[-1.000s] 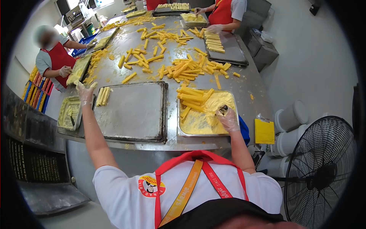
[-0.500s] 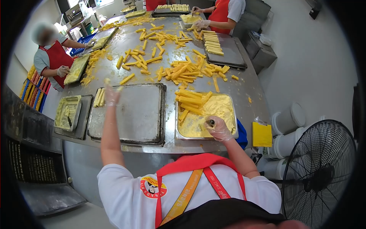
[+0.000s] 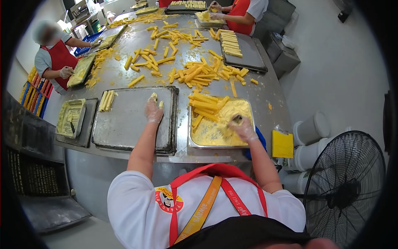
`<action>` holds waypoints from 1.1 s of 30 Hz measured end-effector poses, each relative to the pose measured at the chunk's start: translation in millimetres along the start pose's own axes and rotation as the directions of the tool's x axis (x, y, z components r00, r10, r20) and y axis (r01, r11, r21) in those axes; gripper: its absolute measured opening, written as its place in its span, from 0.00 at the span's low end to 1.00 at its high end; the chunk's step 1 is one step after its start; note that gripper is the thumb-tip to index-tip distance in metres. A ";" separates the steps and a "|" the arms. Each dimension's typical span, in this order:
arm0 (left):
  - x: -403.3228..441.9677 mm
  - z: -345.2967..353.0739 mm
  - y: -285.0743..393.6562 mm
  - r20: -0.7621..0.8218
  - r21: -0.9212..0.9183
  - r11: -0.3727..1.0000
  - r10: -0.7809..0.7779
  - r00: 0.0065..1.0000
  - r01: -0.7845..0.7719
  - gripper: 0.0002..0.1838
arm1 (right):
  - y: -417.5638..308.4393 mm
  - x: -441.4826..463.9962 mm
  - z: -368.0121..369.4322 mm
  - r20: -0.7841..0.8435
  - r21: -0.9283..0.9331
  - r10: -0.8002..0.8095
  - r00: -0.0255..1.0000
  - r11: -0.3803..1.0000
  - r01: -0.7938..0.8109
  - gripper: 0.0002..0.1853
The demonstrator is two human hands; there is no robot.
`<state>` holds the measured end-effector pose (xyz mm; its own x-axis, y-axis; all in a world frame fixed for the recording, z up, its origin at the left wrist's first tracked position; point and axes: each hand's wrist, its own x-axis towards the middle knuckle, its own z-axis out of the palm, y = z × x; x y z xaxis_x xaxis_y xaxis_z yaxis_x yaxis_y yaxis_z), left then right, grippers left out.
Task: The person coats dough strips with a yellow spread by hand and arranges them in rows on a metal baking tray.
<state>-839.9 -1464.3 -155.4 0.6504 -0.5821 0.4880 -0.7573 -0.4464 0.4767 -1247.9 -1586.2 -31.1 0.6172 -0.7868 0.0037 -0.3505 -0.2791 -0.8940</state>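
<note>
I see a bright, evenly lit pic w/ soft shadows; white glare at the window (image 3: 69, 3), upper L; pale reflections on the metal table (image 3: 262, 95); round black vignette, edges bowed fisheye-style; right hand (image 3: 243, 128) slightly blurred; co-worker's head (image 3: 47, 33) blurred out; far bkgd soft.

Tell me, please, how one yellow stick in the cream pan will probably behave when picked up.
The yellow sticks look straight and unbent, so each is probably stiff. Cream beside them may make them slippery. Their flat sides suggest little rolling.
</note>
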 end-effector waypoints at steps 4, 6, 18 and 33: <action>0.6 3.7 1.4 0.069 0.068 0.997 -0.032 0.997 0.028 0.27 | -8.9 6.9 -3.3 -0.153 -0.331 -0.116 0.981 0.942 0.060 0.10; 1.7 5.3 0.3 0.067 0.084 0.996 -0.022 0.997 0.016 0.28 | -8.7 -12.1 14.9 0.068 -0.391 -0.269 0.961 0.879 0.274 0.11; 7.3 -17.1 38.3 0.025 -0.025 0.979 0.205 0.979 -0.204 0.34 | -3.4 -7.4 -6.2 0.147 -0.353 -0.235 0.961 0.895 0.273 0.09; -19.8 -26.2 157.2 0.256 0.047 0.831 0.527 0.810 -0.555 0.21 | 14.4 30.7 -27.9 0.021 -0.116 0.085 0.996 0.990 -0.082 0.14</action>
<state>-970.2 -1505.1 -71.0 0.1127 -0.8808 0.4598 -0.9927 -0.0794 0.0912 -1253.7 -1629.8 -31.4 0.5999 -0.7959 -0.0822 -0.4795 -0.2753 -0.8332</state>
